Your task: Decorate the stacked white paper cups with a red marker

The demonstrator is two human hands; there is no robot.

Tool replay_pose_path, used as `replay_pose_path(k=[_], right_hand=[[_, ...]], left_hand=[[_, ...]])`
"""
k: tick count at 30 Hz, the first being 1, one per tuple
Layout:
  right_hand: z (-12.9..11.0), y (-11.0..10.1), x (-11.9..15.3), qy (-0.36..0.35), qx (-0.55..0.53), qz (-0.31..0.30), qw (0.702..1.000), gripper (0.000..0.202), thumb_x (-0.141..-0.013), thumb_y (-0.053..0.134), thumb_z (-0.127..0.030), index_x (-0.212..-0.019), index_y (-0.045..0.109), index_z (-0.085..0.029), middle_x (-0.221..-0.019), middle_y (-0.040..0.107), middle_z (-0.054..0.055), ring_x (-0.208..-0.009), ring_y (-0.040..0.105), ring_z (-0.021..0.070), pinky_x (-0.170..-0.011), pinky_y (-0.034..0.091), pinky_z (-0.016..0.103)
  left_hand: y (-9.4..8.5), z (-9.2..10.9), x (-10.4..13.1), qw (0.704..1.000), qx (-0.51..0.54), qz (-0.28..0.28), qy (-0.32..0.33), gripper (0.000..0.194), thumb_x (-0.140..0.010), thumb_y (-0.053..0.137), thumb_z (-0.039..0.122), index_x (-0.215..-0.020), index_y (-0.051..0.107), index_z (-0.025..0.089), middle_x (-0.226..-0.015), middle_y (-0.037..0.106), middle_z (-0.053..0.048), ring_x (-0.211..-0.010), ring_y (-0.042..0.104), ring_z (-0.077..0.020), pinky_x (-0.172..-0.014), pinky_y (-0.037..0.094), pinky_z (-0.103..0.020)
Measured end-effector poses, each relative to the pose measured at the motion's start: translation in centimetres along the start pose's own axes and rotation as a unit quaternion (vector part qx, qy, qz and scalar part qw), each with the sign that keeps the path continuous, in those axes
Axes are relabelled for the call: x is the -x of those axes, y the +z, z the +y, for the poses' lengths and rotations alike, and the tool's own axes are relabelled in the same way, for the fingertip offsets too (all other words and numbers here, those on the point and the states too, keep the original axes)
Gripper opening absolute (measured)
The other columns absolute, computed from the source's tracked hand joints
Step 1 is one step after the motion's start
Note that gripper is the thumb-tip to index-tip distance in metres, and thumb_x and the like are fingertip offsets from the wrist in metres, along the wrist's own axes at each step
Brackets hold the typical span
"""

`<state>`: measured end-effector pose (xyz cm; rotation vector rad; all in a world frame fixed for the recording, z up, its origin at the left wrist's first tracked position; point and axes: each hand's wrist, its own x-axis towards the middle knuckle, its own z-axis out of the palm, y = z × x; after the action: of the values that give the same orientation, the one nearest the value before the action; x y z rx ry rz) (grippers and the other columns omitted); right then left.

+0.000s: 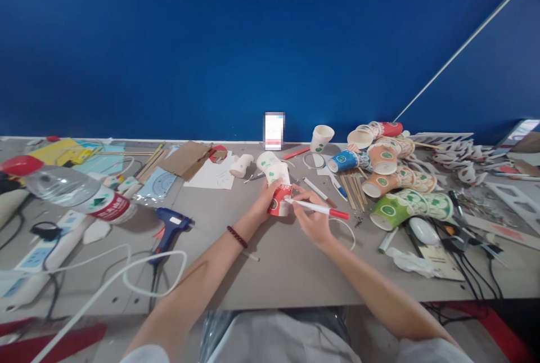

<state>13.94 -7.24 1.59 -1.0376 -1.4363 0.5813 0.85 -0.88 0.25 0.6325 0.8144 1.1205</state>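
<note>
Blue wall [202, 48] fills the upper half of the view, and against its foot runs a grey tabletop [287, 261], crowded at both sides. On the left, a clear bottle [71, 186] with a red cap stands out, tilted in the view, next to a white power strip [63, 242]. On the right lie cup stacks [382, 186] on their sides, in orange, green, blue and red. A blue glue gun [171, 229] lies between the bottle and the left forearm; beyond it are a piece of brown cardboard [185, 161] and white paper [213, 174].

At the middle, the left hand [266, 197] has its fingers wrapped around a red cup [278, 206], held near the centre of the tabletop. Two white cups [277, 173] with green prints sit just past it; I cannot tell whether they are joined to it. The right hand [310, 222] pinches a white pen [318, 207] between its fingers, red end outward, the other end at the red cup's side; whether it touches, I cannot tell. A lit phone [274, 131] stands upright by the wall. Thin sticks [352, 189] lie near the stacks. Smallest is the dark red bracelet [237, 236] around the left wrist.
</note>
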Motion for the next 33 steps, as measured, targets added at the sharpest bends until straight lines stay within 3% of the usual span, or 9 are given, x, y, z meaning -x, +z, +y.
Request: replay_pose_path(k=[27, 33], right_hand=[[0.27, 0.02, 0.03, -0.005, -0.005, 0.007, 1.000, 0.005, -0.085, 0.061, -0.022, -0.080, 0.060, -0.022, -0.089, 0.072, 0.006, -0.111, 0.067, 0.0292, -0.086, 0.055, 0.041], [0.34, 0.00, 0.01, -0.003, -0.012, 0.013, 1.000, 0.003, -0.086, 0.061, -0.023, -0.084, 0.059, -0.022, -0.082, 0.070, 0.005, -0.111, 0.067, 0.0293, -0.086, 0.055, 0.041]], left_hand=[[-0.03, -0.13, -0.08, 1.000, 0.005, 0.006, -0.011, 0.042, -0.074, 0.076, 0.036, -0.105, 0.055, 0.017, -0.082, 0.069, -0.004, -0.068, 0.066, -0.0169, -0.065, 0.052, -0.029], [0.12, 0.04, 0.03, 1.000, 0.006, 0.014, -0.004, 0.039, -0.077, 0.073, 0.032, -0.106, 0.055, 0.016, -0.084, 0.069, -0.005, -0.070, 0.066, -0.0170, -0.066, 0.051, -0.029]])
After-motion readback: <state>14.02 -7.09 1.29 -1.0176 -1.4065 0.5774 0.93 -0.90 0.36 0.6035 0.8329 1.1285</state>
